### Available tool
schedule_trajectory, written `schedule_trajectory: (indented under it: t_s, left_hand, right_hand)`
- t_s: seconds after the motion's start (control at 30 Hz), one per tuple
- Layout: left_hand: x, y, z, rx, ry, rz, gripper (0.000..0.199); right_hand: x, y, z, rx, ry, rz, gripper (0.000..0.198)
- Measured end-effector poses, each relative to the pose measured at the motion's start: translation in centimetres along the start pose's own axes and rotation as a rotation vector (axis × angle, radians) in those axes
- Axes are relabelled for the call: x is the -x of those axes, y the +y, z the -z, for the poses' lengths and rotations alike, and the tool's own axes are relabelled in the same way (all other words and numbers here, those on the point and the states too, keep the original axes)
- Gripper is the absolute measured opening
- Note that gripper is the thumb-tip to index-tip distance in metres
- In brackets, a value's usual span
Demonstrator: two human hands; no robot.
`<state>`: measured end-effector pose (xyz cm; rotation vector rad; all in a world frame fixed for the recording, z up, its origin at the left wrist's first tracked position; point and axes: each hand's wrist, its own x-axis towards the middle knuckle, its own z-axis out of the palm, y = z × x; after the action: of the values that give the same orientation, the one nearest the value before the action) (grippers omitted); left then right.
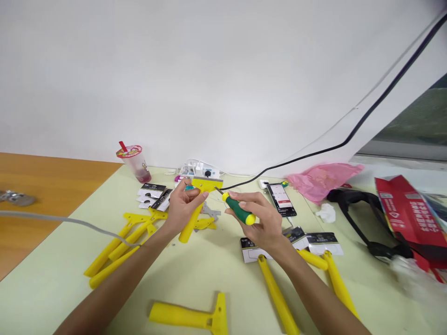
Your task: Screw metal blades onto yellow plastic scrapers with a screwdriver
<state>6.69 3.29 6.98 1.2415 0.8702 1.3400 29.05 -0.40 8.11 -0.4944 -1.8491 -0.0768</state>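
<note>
My left hand (186, 204) grips a yellow scraper (190, 225) by its head, the handle slanting down toward me and a metal strip along the top edge. In my right hand (261, 214) is a green and yellow screwdriver (239, 209), its shaft pointing left. The tip meets the right side of the scraper head, at or close to a screw there. Behind the scraper, grey metal pieces (209, 212) and small yellow parts (205, 224) lie on the table, partly hidden. Another yellow scraper handle (188, 316) lies flat in front.
Several yellow handles (115, 246) lie at left, near black-and-white cards (152, 191). Carded scrapers (275, 293) lie at right. A drink cup (134, 163), power strip (202, 170), phone (281, 200), pink bag (321, 179) and black strap (352, 223) stand around. A grey cable (77, 219) crosses the left.
</note>
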Motion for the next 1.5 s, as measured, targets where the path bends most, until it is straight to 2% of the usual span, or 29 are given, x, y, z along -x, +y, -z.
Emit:
schedule_trajectory:
  t_s: [0.13,0.3,0.43,0.53,0.73,0.97,1.17,1.23,1.3,1.37,1.5]
  left_hand:
    - [-0.5,0.3,-0.3,-0.05,0.034,-0.076,0.058]
    - [-0.9,0.3,0.4,-0.08,0.14,-0.123,0.055]
    - [-1.3,0.8,1.2,0.009,0.206,-0.098,0.056]
    - [-1.1,2.2,1.5,0.102,0.222,-0.134,0.056]
    - [0.6,5.5,2.0,0.172,0.14,-0.185,0.051]
    - [1.2,6.2,2.2,0.112,0.051,-0.152,0.052]
    - [1.9,6.0,1.4,-0.004,-0.019,-0.129,0.054]
    - [2.3,5.7,1.2,-0.089,-0.025,-0.146,0.048]
    - [2.7,5.2,1.2,-0.235,-0.025,-0.226,0.037]
    - [2.9,4.9,1.2,-0.407,-0.036,-0.364,0.025]
    - [3.4,4.9,1.0,-0.649,-0.078,-0.569,0.024]
  right_hand:
    - [-0.4,0.2,0.4,-0.007,-0.029,-0.023,0.061]
    - [-1.0,-0.4,0.8,-0.064,-0.002,0.009,0.073]
    - [-1.5,-1.2,0.7,-0.095,0.025,-0.023,0.082]
    - [-1.5,-1.6,0.4,-0.097,0.021,-0.059,0.081]
    - [-1.3,-1.9,-0.4,0.03,-0.057,-0.072,0.082]
    - [-1.4,-2.3,0.3,0.089,-0.189,-0.102,0.072]
    - [-2.1,-1.9,2.0,0.066,-0.177,-0.143,0.063]
    - [-2.2,-1.6,2.6,0.067,-0.184,-0.164,0.059]
    - [-2.2,-1.5,3.3,0.084,-0.186,-0.199,0.052]
    - [-2.3,-1.5,4.0,0.103,-0.186,-0.24,0.044]
    - [-2.7,-1.9,5.2,0.118,-0.163,-0.297,0.029]
